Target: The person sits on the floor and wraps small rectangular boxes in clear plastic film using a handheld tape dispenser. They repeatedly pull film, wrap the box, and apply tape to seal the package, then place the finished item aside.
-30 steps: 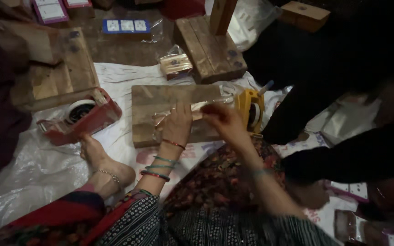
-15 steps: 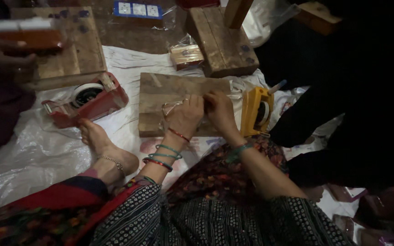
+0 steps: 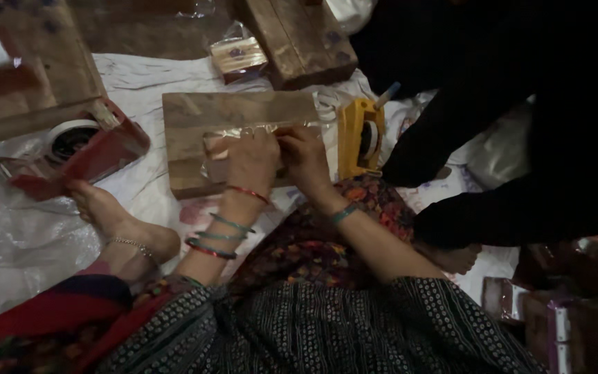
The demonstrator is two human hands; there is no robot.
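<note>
A small flat packet in glossy clear wrap is pressed onto the rough rectangular wooden board by both hands. The left hand lies flat over it, fingers curled down; the right hand pinches its right edge. A yellow plastic tape dispenser stands just right of the board, a red one to its left

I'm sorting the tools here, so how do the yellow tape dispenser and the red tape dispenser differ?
The yellow tape dispenser lies right of the wooden board, close to the hands; the red tape dispenser lies left, near a bare foot. The red one looks larger. Each holds a tape roll.
</note>
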